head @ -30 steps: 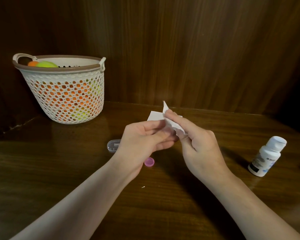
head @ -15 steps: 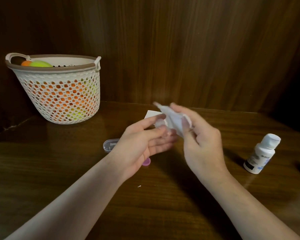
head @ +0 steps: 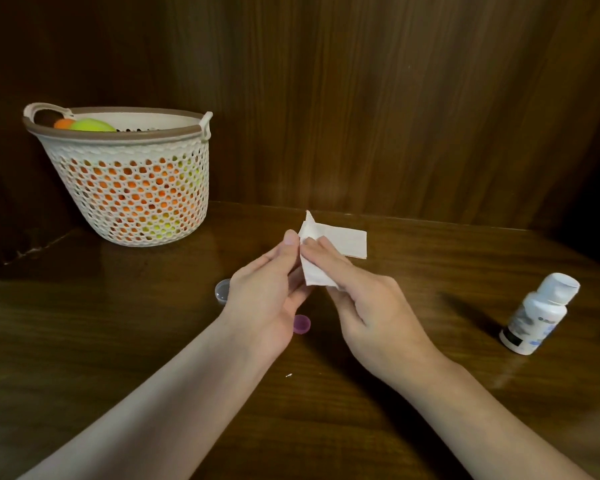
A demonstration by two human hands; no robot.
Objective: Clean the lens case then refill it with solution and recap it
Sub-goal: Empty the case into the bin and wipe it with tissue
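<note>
A white basket (head: 129, 188) with lots of little holes stands on the brown wooden surface (head: 84, 341), at about 10 o'clock from the hands. It is full of balls. An orange ball (head: 63, 124) and a yellow-green ball (head: 92, 125) peek over its rim, and more orange and yellow show through the holes.

A small white bottle (head: 537, 315) with a white cap stands at 3 o'clock, well apart from the hands. It leans in the picture, and its label is too blurry to read. I cannot see what is inside it.

In the middle, the left hand (head: 267, 296) and the right hand (head: 371, 310) meet over the surface. Both grips are closed on a folded white tissue (head: 314, 268). The left thumb is pressed on one side of it and the right fingers are curled on the other. The lens case may be inside the tissue, but it is hidden, so I cannot tell where it is.

Another flat white tissue sheet (head: 349, 242) lies just behind the hands at 12 o'clock.

A small grey cap (head: 222, 291) lies at 9 o'clock, half hidden by the left hand. A small pink cap (head: 302, 323) lies at 6 o'clock, between the two wrists, partly under the left hand.

A tiny white speck (head: 289, 375) lies on the surface between the arms. Both arms are cut off at the bottom edge.
</note>
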